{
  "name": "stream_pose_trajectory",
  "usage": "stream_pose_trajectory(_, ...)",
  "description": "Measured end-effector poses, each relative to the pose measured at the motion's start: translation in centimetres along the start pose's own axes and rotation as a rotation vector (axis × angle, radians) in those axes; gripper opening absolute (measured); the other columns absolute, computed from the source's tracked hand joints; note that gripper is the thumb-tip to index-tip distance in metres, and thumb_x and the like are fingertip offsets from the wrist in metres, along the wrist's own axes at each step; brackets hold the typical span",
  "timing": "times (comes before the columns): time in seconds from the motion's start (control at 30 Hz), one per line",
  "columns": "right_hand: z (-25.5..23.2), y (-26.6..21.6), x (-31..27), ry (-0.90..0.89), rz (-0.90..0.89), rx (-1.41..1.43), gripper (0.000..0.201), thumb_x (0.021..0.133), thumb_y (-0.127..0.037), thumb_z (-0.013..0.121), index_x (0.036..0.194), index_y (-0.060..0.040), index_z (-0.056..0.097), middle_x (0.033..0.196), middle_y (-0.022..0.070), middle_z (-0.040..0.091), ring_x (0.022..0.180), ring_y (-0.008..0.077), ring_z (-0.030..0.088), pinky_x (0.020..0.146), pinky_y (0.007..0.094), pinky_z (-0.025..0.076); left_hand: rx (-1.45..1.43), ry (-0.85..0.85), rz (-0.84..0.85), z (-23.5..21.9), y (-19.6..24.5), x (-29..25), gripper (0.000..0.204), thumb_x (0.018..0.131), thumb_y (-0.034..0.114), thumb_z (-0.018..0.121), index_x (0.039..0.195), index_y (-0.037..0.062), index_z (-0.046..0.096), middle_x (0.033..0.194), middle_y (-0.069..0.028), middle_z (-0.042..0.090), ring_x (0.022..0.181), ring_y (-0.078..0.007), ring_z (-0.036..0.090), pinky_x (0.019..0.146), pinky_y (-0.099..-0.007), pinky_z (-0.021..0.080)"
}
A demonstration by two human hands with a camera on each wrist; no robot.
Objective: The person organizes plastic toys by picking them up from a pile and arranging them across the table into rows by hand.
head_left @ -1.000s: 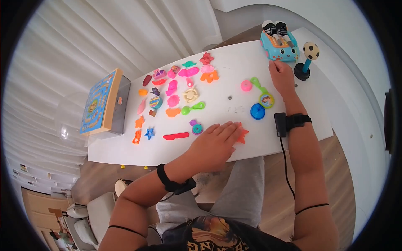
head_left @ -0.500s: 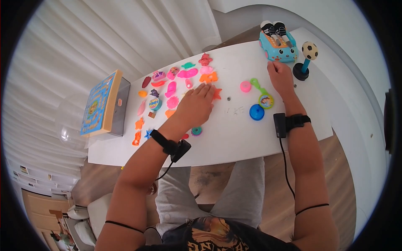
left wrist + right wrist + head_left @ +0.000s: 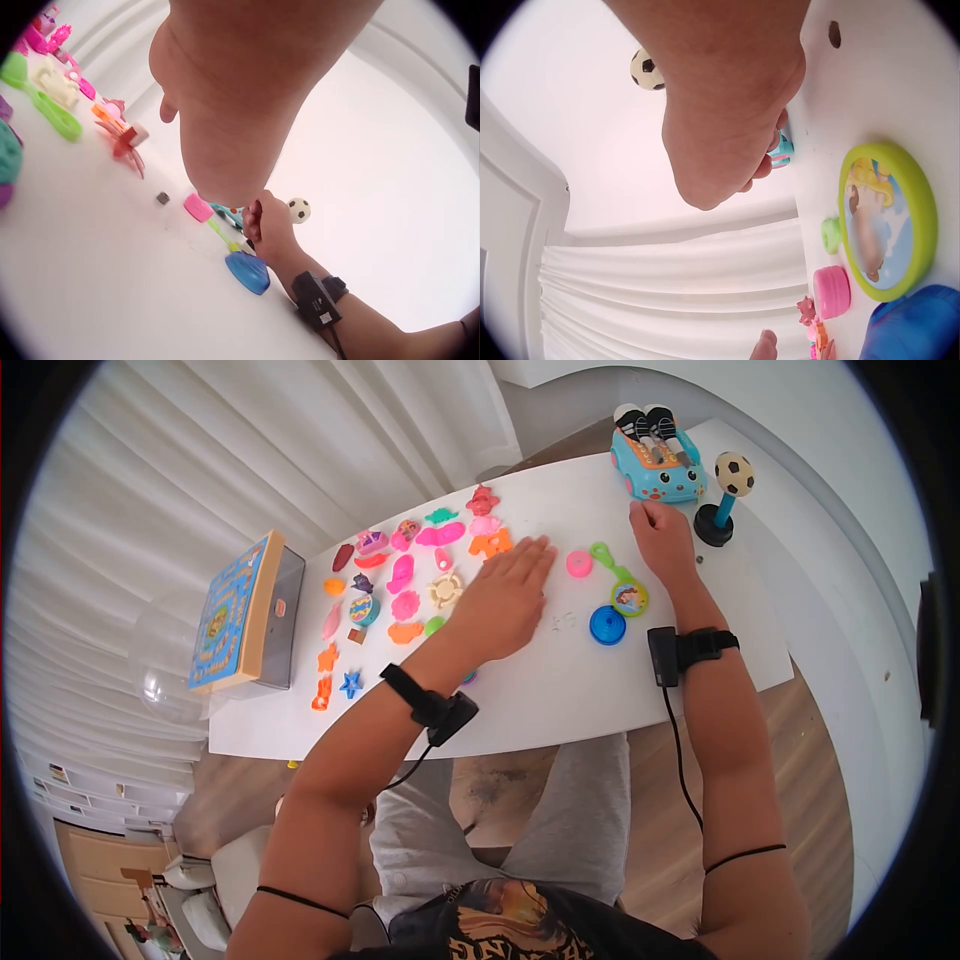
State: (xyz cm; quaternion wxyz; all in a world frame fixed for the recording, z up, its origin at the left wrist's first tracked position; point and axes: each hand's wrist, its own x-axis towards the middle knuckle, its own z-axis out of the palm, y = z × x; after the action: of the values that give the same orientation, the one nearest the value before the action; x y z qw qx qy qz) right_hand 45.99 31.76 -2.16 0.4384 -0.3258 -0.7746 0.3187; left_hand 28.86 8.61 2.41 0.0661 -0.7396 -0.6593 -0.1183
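My left hand (image 3: 512, 592) is stretched flat over the white table (image 3: 560, 680), fingers straight, just right of several coloured play-dough moulds (image 3: 410, 575). In the left wrist view a red star (image 3: 121, 142) lies on the table by the thumb side of that hand; the hand hides it in the head view. My right hand (image 3: 660, 535) rests on the table with loosely curled fingers and holds nothing. Its fingertips are close to the blue toy car (image 3: 658, 460). Between the hands lie a pink round piece (image 3: 578, 564), a green-rimmed picture toy (image 3: 627, 597) and a blue lid (image 3: 606, 625).
A soccer ball on a black stand (image 3: 735, 475) stands right of the car. A box with a blue cover (image 3: 235, 610) and a clear bubble (image 3: 160, 660) sit at the table's left end. White curtains hang behind. The table's front edge is near my lap.
My left hand slid the red star from the front edge up to the moulds, then shifted right toward the pink piece. The right hand stayed by the car.
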Motion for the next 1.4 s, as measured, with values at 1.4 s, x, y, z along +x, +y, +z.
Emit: stream_pose_trajectory(1.4,0.4,0.6,0.2,-0.035,0.015,0.037,0.038,0.101,-0.026,0.062,0.079,0.0045,0.056,0.064,0.0168,0.054,0.056,0.0236,0.048,0.057,0.0404,0.04,0.113,-0.113,-0.141,-0.9,4.0,-5.8,0.062,0.088,0.006,0.064,0.146,-0.0058,0.047,0.153,-0.0227,0.047,0.138,-0.0369,0.052,0.113,-0.0468,0.045)
